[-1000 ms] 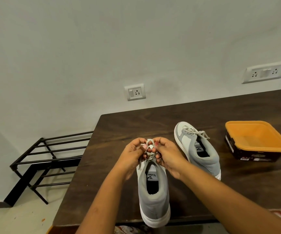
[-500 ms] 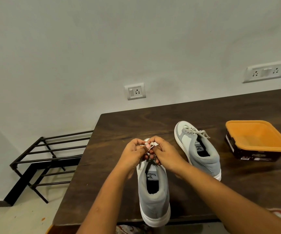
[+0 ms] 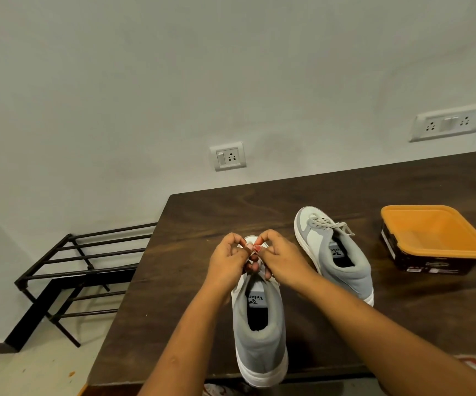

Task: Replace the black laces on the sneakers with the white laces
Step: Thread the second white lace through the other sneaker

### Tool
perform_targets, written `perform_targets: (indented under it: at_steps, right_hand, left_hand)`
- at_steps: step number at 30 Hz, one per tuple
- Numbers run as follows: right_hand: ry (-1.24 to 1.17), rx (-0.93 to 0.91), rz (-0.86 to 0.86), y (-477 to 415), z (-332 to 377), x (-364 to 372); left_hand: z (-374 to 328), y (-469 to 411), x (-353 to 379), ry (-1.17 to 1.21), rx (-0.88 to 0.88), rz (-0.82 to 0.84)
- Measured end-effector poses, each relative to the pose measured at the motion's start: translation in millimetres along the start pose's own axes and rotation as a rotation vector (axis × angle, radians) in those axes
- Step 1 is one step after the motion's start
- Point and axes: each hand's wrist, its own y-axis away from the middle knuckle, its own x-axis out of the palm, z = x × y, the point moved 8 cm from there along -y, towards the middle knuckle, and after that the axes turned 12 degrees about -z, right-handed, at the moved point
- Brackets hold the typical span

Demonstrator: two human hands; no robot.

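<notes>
Pinching at centre frame: left hand (image 3: 227, 260) and right hand (image 3: 279, 260), fingers curled tight on white lace, mostly hidden, over near sneaker (image 3: 259, 338). Risk: uneven pull or slipped pinch loosens bow.

Dark wooden counter (image 3: 259, 207) against a pale grey wall (image 3: 174, 67), single socket plate (image 3: 228, 155) above its far left corner, wider switch panel (image 3: 448, 125) (two sockets, switches between) toward its far right, black metal rack (image 3: 68, 270) on pale floor (image 3: 31, 370) off its left edge.

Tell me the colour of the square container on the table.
The container has an orange rim and inside, and dark outer walls with labels; the head view shows it clearly.
</notes>
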Motion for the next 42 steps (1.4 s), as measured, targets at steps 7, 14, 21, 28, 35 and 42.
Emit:
perform_targets:
  at_steps: [7,14,21,28,35,42]
  right_hand:
    - [0.027,0.062,-0.069,-4.2,-12.1,-2.9]
    - [0.054,0.066,0.008,2.2,-6.5,3.9]
    - [0.07,0.037,0.08,3.8,-5.3,5.5]
    - [0.155,-0.072,0.099,2.1,-0.8,4.1]
    - [0.245,-0.218,-0.06,0.5,2.1,-2.2]
    - [0.426,-0.454,-0.019,7.1,17.1,-0.2]
  left_hand:
    - [-8.5,5.2,4.4,-0.015,0.024,0.122]
    - [-4.3,-3.6,-3.5,-0.039,0.06,-0.024]
    - [-6.3,-7.1,-9.0,-0.19,0.147,-0.108]
    - [-8.2,-6.1,-8.3,-0.176,0.142,-0.121]
    - [-4.8,-9.6,-12.5,-0.24,0.114,-0.194]
    - [12.2,-7.9,-15.0,-0.059,-0.109,-0.205]
